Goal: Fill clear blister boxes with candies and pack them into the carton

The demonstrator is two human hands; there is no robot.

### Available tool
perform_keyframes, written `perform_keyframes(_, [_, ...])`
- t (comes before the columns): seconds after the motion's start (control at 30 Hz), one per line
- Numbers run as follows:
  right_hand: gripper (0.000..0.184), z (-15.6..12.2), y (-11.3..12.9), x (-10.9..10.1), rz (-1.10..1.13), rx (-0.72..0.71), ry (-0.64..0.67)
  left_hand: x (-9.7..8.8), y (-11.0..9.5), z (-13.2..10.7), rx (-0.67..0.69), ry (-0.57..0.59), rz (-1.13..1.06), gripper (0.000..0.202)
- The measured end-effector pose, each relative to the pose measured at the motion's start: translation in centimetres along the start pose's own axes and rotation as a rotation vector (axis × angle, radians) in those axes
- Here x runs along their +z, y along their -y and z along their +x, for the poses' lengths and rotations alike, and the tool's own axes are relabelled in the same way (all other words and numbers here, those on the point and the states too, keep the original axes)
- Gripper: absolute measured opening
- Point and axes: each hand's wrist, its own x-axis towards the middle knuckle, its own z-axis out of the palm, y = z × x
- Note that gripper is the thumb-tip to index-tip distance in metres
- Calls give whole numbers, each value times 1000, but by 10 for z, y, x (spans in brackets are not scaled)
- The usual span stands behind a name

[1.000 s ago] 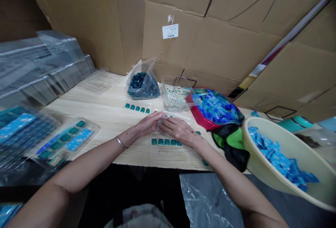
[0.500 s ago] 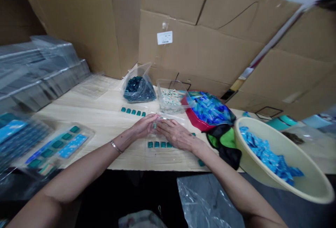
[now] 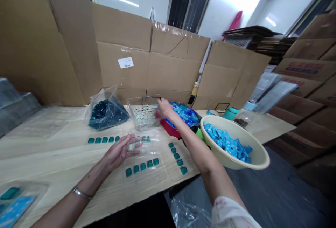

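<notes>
My left hand (image 3: 119, 152) is palm up above the table, and a small striped piece (image 3: 132, 146) in white, green and orange lies held against its fingers. Under and beside it are clear plastic trays (image 3: 144, 183) with rows of dark-green square pieces (image 3: 143, 166). My right hand (image 3: 165, 109) is at the left rim of a red bin (image 3: 168, 129) of blue wrapped sticks (image 3: 185, 113), right of a clear box (image 3: 135, 124) of small striped pieces (image 3: 144, 113). Its fingers are bent together and blurred; what they hold, if anything, cannot be made out.
A plastic bag (image 3: 115, 114) of dark-green pieces stands at the back left. To the right is a large cream basin (image 3: 256, 159) of blue packets (image 3: 228, 142). Cardboard panels (image 3: 170, 70) wall the back. A filled tray (image 3: 36, 189) lies at the near left.
My hands were together over the trays; now they are apart. The right has moved up and across to the red bin. The view has turned to the right.
</notes>
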Motion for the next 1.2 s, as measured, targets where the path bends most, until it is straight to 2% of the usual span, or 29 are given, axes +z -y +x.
perform_keyframes(0.03, [32, -2, -17, -1, -23, 166, 3, 1, 0, 0, 0, -1, -2, 19])
perform_keyframes(0.07, [27, -5, -34, -2, -36, 264, 16, 1, 0, 0, 0, -2, -4, 19])
perform_keyframes(0.17, [19, -15, -74, -1, -26, 438, 75, 3, 1, -1, -4, 4, -14, 20])
perform_keyframes(0.27, [23, -21, -93, 4, 29, 511, 100, 1, 2, 0, 2, 25, -33, 21])
perform_keyframes(0.33, [29, -23, -96, 8, 78, 488, 75, -1, 2, 1, 16, 38, -47, 22])
perform_keyframes(0.47, [28, -32, -93, 6, 190, 398, -67, -5, 1, 3, 25, 48, -65, 22])
perform_keyframes(0.57, [33, -50, -79, -2, 270, 271, -187, -4, 2, 2, 21, 47, -58, 23])
perform_keyframes(0.67, [30, -74, -50, -5, 374, 28, -208, -2, 2, 0, 7, 46, -47, 25])
perform_keyframes(0.77, [24, -96, -12, 4, 467, -360, -229, 1, 0, -2, -15, 46, -26, 25])
perform_keyframes(0.8, [23, -102, 1, 9, 451, -443, -246, 2, 0, -2, -17, 46, -16, 25])
perform_keyframes(0.9, [23, -114, 33, 22, 297, -530, -190, 3, -1, -4, -8, 36, 24, 24])
perform_keyframes(0.97, [24, -118, 41, 23, 189, -481, -199, 2, -2, -2, -8, 23, 64, 24])
perform_keyframes(1.03, [27, -124, 30, 12, 86, -356, -247, 0, -2, 1, -16, 4, 94, 23])
perform_keyframes(1.1, [26, -135, 1, -10, -55, -108, -253, -2, -3, 4, -45, 0, 86, 22])
perform_keyframes(1.13, [27, -142, -19, -24, -141, 48, -208, -2, -3, 4, -60, -3, 76, 22])
perform_keyframes(1.17, [28, -149, -42, -38, -232, 215, -136, -1, -3, 4, -72, -8, 66, 21])
perform_keyframes(1.2, [29, -156, -67, -50, -298, 335, 7, 0, -4, 3, -80, -17, 60, 21])
